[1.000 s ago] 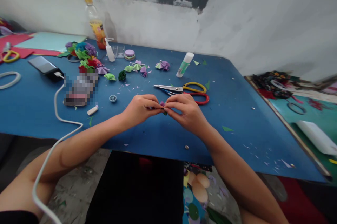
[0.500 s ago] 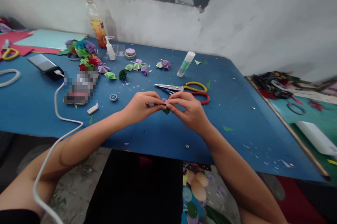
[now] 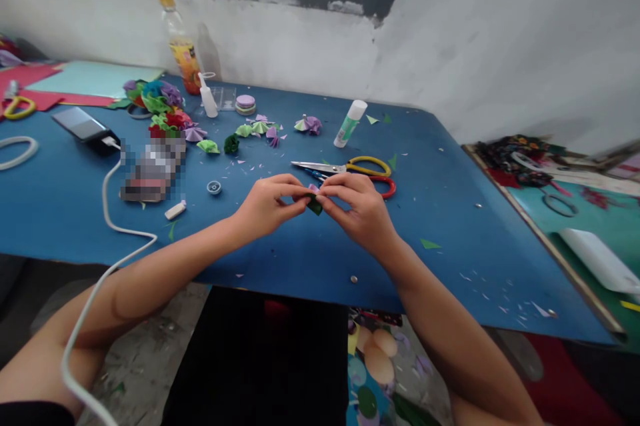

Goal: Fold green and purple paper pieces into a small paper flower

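Observation:
Between my hands is a small dark green folded piece of paper (image 3: 315,205), its tip showing below the fingers. My left hand (image 3: 271,205) pinches it from the left, thumb against fingertips. From the other side, my right hand (image 3: 356,207) pinches its right edge. A bit of purple paper (image 3: 313,189) shows just above the green piece; whether it is joined to it I cannot tell. Right behind my hands lie scissors (image 3: 345,167) with one yellow and one red handle loop, their lower part hidden by my right hand.
A glue stick (image 3: 351,123) stands behind the scissors. Folded paper pieces (image 3: 260,127), a drink bottle (image 3: 185,56) and a small white squeeze bottle (image 3: 208,99) are farther back. A white cable (image 3: 106,203) runs from a phone (image 3: 83,126) across my left forearm. Paper scraps dot the blue table (image 3: 310,259).
My left fingertips have shifted slightly left, and more of the dark green paper shows between my hands. The whole view has moved a little.

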Available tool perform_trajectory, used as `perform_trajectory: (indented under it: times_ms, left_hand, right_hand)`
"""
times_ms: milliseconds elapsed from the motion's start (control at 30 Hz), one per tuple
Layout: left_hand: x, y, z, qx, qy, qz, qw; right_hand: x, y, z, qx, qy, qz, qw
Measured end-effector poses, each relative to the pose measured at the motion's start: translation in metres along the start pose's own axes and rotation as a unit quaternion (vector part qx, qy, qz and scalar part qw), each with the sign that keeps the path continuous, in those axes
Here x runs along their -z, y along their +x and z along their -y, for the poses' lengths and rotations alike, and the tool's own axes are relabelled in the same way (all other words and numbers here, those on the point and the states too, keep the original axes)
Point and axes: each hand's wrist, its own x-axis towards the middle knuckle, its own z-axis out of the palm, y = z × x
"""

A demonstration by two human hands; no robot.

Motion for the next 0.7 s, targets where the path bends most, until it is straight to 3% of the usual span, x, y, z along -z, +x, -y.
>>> perform_trajectory:
  times_ms: [200, 700]
  left_hand:
    - [0.0006, 0.0002, -0.0004, 0.077, -0.078, 0.017, 0.994]
    - [0.0007, 0.0, 0.002, 0.066, -0.066, -0.009, 0.996]
  right_hand:
    - [0.0004, -0.0001, 0.0006, -0.016, 0.024, -0.005, 1.0]
    - [-0.0014, -0.0001, 0.0036, 0.003, 0.022, 0.005, 1.0]
